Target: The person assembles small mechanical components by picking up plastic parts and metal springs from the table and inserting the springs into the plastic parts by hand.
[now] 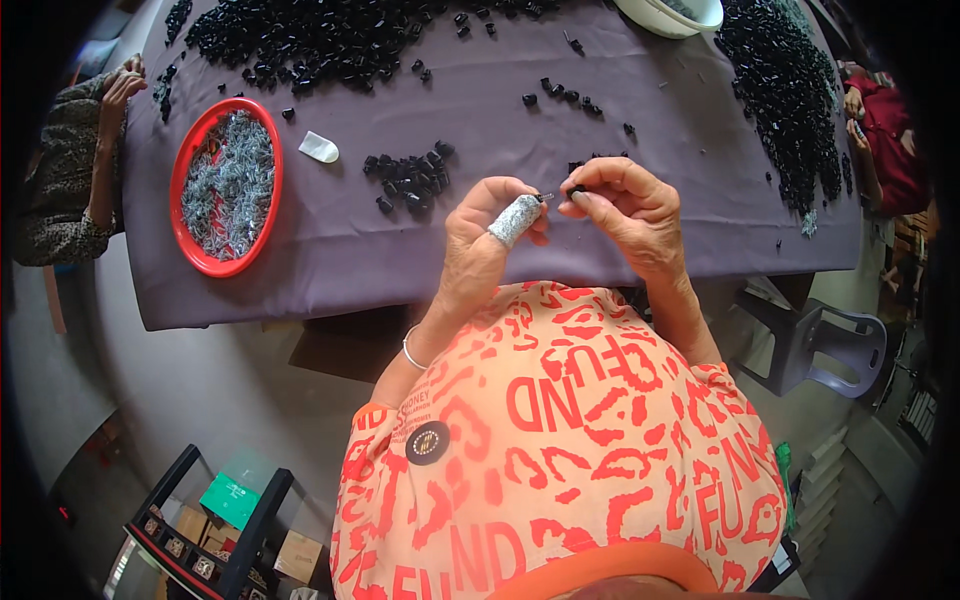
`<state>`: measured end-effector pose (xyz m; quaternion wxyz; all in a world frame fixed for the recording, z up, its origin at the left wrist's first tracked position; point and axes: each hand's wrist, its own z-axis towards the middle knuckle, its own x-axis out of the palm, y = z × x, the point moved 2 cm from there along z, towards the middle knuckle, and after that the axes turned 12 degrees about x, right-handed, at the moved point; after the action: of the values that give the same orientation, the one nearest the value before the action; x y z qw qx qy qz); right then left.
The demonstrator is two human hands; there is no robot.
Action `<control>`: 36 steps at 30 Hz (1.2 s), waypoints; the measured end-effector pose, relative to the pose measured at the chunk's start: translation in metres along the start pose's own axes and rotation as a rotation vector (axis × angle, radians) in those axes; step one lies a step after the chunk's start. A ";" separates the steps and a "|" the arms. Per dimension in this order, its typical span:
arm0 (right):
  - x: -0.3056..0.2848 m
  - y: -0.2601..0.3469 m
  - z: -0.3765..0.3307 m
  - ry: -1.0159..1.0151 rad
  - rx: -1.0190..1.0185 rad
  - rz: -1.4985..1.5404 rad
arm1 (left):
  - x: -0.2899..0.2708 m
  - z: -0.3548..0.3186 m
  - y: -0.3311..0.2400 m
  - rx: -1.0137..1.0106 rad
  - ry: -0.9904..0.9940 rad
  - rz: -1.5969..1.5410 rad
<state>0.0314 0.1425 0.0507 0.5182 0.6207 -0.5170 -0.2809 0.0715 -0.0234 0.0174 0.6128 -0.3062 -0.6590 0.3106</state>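
Listing the head view: one small pronged piece [546, 197] is pinched by the left hand [476, 226], one black piece [577, 190] by the right hand [645, 218], fingers [618, 172] narrowed on both, near the table's [350, 245] front edge, presumably for close sight. Red basin [226, 269] is set near the left edge, apparently within reach.

That peach shirt [590, 395] is splashed with coral-red blotches and block lettering, its neckband [640, 562] plain orange. A round dark badge [428, 443] sits left of centre; the left hand [474, 232] has a silvery thumb wrap [514, 221], its wrist a pale bangle [407, 349].
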 end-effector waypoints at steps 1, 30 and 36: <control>-0.001 -0.002 0.001 -0.020 -0.069 -0.086 | -0.001 -0.001 0.001 -0.001 -0.002 -0.001; 0.005 -0.011 -0.010 -0.049 -0.291 -0.408 | 0.000 -0.007 -0.001 0.080 0.080 0.366; 0.001 -0.015 -0.008 -0.061 -0.180 -0.320 | 0.002 -0.007 0.001 0.030 0.044 0.303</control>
<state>0.0447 0.1429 0.0391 0.5043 0.6373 -0.4000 -0.4237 0.0784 -0.0212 0.0180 0.5775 -0.3998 -0.5870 0.4025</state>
